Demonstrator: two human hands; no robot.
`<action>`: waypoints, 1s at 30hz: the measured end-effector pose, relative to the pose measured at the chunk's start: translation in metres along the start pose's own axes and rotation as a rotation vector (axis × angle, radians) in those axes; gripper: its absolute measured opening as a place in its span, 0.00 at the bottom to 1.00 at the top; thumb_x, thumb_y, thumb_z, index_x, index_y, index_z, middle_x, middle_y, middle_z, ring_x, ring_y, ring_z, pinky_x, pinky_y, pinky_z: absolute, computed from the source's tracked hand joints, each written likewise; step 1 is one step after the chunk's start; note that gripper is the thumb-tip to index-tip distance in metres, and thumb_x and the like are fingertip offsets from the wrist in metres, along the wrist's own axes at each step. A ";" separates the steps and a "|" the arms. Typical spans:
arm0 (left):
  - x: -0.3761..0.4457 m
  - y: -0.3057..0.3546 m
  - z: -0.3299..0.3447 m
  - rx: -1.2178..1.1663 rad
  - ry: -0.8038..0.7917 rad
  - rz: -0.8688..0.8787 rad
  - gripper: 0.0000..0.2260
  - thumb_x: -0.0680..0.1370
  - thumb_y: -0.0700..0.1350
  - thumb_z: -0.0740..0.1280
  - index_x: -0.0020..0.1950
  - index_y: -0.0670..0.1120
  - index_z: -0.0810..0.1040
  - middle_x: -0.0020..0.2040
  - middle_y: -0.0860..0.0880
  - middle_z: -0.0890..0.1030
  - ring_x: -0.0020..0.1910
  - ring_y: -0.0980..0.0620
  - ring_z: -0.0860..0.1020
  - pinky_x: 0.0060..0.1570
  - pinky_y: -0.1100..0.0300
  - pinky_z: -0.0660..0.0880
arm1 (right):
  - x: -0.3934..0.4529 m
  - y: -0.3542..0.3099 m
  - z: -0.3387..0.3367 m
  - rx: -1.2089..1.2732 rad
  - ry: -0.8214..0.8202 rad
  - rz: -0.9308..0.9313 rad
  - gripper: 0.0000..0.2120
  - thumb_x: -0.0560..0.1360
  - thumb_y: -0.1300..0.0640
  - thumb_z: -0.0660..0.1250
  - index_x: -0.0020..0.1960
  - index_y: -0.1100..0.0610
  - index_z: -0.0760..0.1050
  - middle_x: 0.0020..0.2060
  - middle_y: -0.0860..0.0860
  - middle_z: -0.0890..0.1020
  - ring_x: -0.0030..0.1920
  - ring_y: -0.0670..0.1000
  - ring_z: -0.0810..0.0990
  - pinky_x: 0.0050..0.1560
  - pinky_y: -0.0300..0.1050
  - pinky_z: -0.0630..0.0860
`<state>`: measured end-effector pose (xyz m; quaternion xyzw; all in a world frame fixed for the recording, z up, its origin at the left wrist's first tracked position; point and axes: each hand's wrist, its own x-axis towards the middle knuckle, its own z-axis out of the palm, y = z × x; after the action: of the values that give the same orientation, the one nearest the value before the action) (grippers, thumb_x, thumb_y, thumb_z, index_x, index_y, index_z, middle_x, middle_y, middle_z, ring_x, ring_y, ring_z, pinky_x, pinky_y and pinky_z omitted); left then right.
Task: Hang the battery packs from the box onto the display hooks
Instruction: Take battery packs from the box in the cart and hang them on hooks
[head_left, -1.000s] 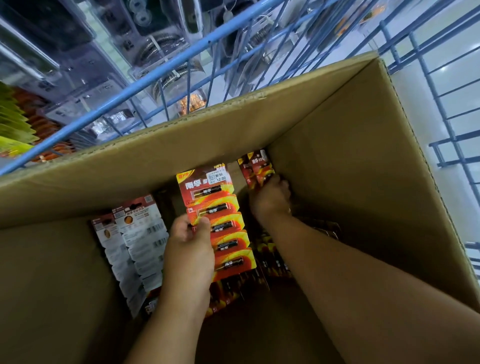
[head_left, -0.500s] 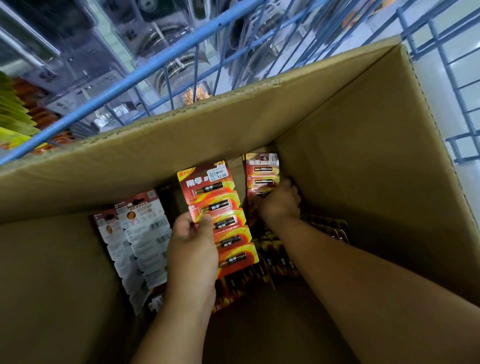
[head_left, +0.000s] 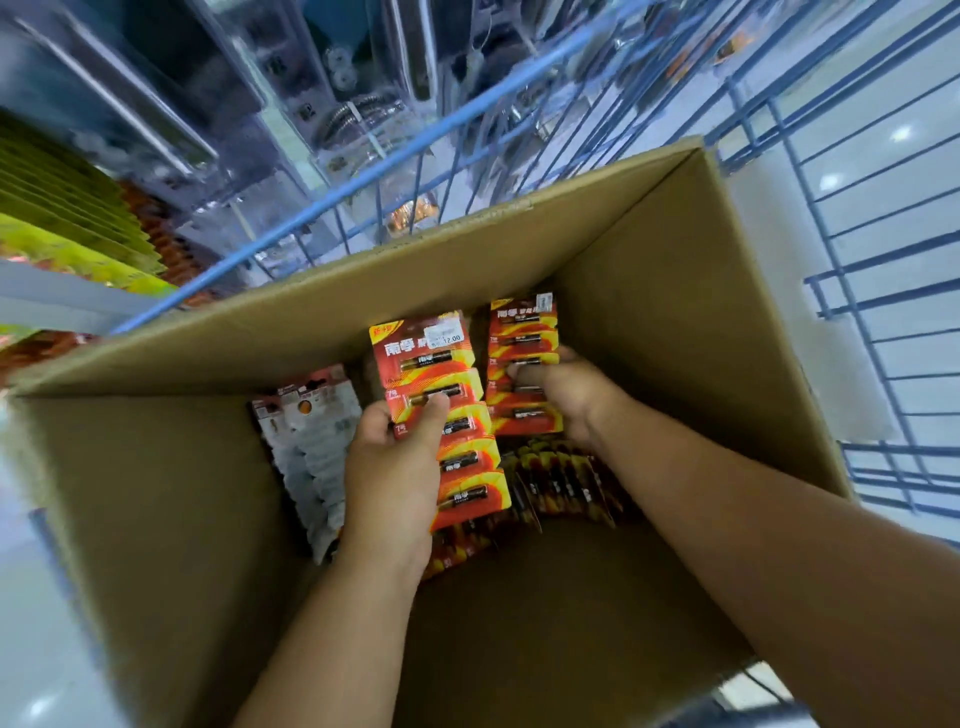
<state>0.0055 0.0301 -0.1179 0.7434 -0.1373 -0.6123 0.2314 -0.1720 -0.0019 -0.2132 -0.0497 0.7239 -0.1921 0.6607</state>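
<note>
The box was matt brown cardboard, smooth inside. The red battery packs were glossy printed card under clear plastic. The blue cart bars looked like painted metal.

Second battery strip now higher, lifted.

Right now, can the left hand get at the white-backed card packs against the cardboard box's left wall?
Probably not yet: the left hand grips a red-and-yellow battery strip. The white-backed card packs lie just left of it with nothing over them, so once freed, the way looks open inside the brown cardboard box.
</note>
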 end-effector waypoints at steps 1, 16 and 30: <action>-0.010 0.005 -0.006 0.011 -0.011 0.015 0.06 0.80 0.57 0.71 0.54 0.62 0.76 0.50 0.56 0.85 0.46 0.53 0.87 0.43 0.51 0.83 | -0.018 -0.003 -0.005 0.017 -0.043 -0.015 0.22 0.77 0.57 0.76 0.69 0.50 0.75 0.57 0.53 0.86 0.56 0.57 0.86 0.61 0.60 0.81; -0.162 0.123 -0.117 0.011 -0.262 0.447 0.07 0.83 0.46 0.70 0.60 0.51 0.80 0.50 0.48 0.88 0.44 0.48 0.88 0.39 0.53 0.84 | -0.330 -0.036 0.012 0.101 -0.118 -0.588 0.11 0.82 0.56 0.69 0.65 0.51 0.79 0.56 0.55 0.87 0.56 0.58 0.87 0.57 0.62 0.84; -0.357 0.143 -0.304 -0.390 0.187 0.804 0.10 0.83 0.46 0.70 0.63 0.48 0.80 0.51 0.44 0.88 0.47 0.42 0.88 0.45 0.46 0.83 | -0.503 -0.075 0.166 -0.152 -0.608 -0.894 0.10 0.82 0.55 0.70 0.63 0.50 0.80 0.55 0.54 0.88 0.56 0.59 0.87 0.61 0.68 0.80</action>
<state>0.2374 0.1351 0.3011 0.6258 -0.2754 -0.4185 0.5978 0.0377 0.0578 0.2756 -0.4538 0.4202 -0.3784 0.6887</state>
